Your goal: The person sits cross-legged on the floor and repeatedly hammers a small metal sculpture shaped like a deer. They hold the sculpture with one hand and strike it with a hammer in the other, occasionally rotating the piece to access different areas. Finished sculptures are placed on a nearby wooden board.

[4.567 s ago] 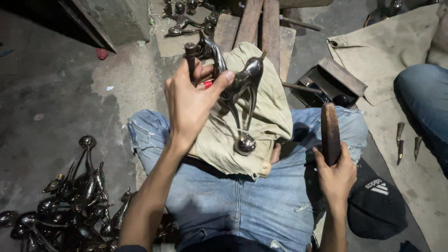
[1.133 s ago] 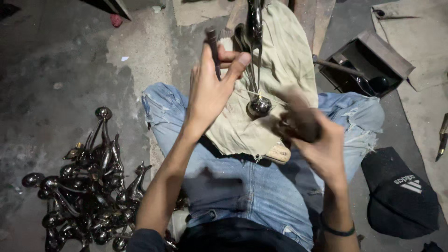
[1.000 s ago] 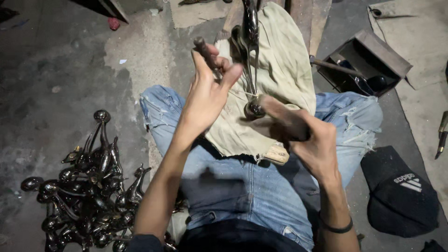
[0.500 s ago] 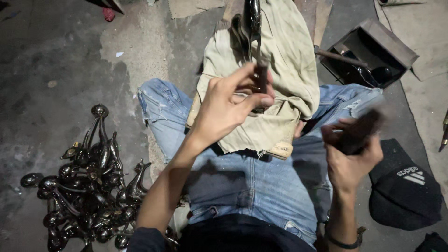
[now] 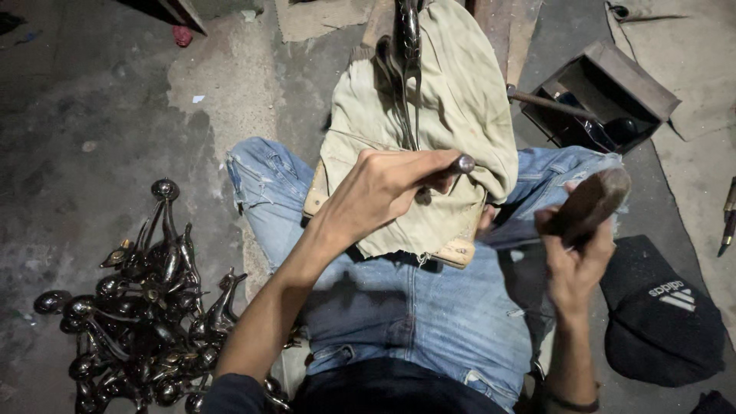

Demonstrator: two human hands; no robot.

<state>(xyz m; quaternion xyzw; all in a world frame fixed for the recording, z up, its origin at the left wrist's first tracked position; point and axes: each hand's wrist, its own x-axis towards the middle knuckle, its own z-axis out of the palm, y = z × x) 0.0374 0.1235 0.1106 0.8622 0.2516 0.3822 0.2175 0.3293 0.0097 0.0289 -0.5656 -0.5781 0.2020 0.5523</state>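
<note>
Left hand (image 5: 383,188): centre of frame, fingers curled shut around a short metal punch (image 5: 460,163); only the punch's rounded end shows, jutting from the fist toward the right. Hand lies over the lower part of the cloth (image 5: 452,115).

Right hand (image 5: 573,257): right of centre, lower than the left, closed on the handle of a hammer (image 5: 594,201); the blurred head points up and right, well apart from the punch.

Workpiece (image 5: 405,57): dark curved metal casting, upper centre, lying lengthwise on the cloth; its thin lower stem runs down toward the left hand and ends at or just above the fist. Whether punch and stem touch cannot be told, the fingers hide it.

Cloth: pale khaki, draped over a wooden block (image 5: 452,251) whose edge shows below its frayed hem, resting on the lap.

Jeans (image 5: 414,307): blue, legs spread to either side of the block.

Pile of castings (image 5: 146,307): dark, ball-ended pieces, lower left on the concrete floor (image 5: 84,115).

Box (image 5: 598,96): open, dark, upper right, with a rod lying across its near edge.

Cap (image 5: 659,318): black, lower right, just beside the right forearm.

Chisels (image 5: 728,218): far right edge, on a mat
</note>
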